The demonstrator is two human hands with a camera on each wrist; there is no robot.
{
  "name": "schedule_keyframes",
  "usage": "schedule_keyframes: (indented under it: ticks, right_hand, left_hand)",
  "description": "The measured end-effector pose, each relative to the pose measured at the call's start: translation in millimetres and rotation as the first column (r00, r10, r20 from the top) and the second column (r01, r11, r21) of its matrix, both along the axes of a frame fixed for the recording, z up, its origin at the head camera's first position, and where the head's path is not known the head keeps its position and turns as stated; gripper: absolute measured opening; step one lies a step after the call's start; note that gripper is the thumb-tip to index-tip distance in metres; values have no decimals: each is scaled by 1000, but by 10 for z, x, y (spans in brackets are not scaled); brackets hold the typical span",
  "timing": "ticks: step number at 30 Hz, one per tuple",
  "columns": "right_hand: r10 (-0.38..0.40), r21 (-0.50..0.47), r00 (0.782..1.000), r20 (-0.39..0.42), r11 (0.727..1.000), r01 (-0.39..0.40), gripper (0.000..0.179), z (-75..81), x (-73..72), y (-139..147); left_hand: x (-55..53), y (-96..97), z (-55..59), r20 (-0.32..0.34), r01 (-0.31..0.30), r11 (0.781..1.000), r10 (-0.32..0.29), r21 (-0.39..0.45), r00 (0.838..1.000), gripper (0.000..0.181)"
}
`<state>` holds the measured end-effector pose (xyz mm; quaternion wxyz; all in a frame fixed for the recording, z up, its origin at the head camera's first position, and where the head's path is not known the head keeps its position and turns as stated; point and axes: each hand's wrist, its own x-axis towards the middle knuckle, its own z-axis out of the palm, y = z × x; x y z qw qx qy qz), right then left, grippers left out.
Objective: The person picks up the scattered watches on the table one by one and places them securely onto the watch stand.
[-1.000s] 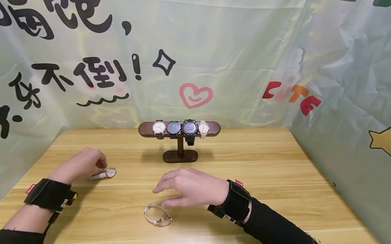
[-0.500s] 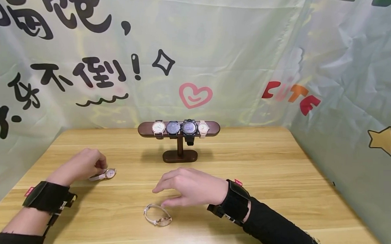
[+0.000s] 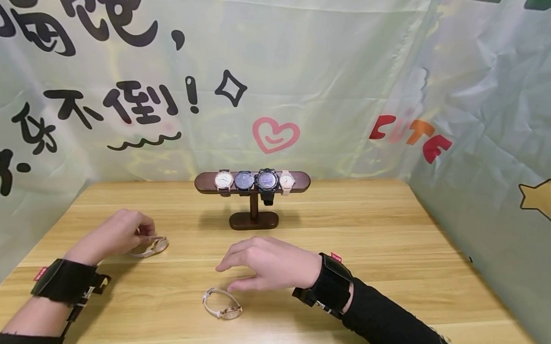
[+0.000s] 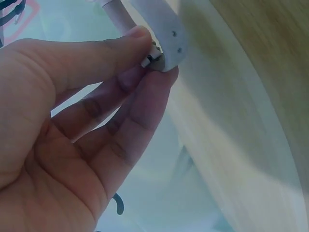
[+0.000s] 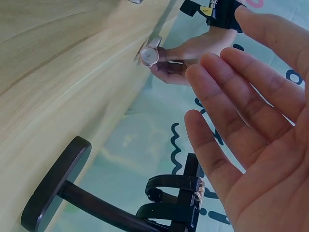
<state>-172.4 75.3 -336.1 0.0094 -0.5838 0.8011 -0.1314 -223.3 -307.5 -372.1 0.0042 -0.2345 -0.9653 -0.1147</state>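
At the left of the table in the head view, my left hand [image 3: 115, 233] pinches a small wristwatch [image 3: 160, 245] with a pale strap and gold-coloured case. Thumb and fingertips grip the pale strap [image 4: 169, 31] near its buckle, as the left wrist view shows. The watch's round face [image 5: 149, 56] shows in the right wrist view. My right hand [image 3: 269, 263] hovers with relaxed, parted fingers and holds nothing. Just below its thumb, a second wristwatch [image 3: 232, 312] with a pale strap, closed into a loop, lies on the table.
A dark wooden watch stand [image 3: 254, 221] is at the back middle, bearing several watches side by side on its bar [image 3: 302, 181]. Bare bar shows at both ends. A printed cloth [image 3: 340, 78] hangs behind and beside the wooden table [image 3: 359, 230].
My left hand has shifted slightly to the right, and the watch in it has tilted so its face turns away from the head view. The right hand has stayed still.
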Motion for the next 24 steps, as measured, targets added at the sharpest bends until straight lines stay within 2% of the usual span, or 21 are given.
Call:
schedule_keyframes:
  ticks: [8, 13, 20, 24]
  right_hand:
    - [-10, 5, 1000, 15, 1000, 10, 37, 20, -1, 9]
    - [-15, -7, 1000, 28, 1000, 15, 36, 28, -5, 23]
    - [-43, -32, 999, 24, 999, 44, 35, 51, -13, 50]
    - [-64, -60, 998, 10, 996, 65, 35, 63, -26, 73]
  left_hand:
    - [27, 86, 49, -50, 5, 999, -3, 47, 999, 26]
    - [41, 161, 91, -77, -14, 995, 22, 96, 997, 21]
    - [77, 291, 165, -165, 14, 978, 21, 207, 986, 13]
    - [104, 367, 205, -193, 18, 964, 35, 266, 981, 10]
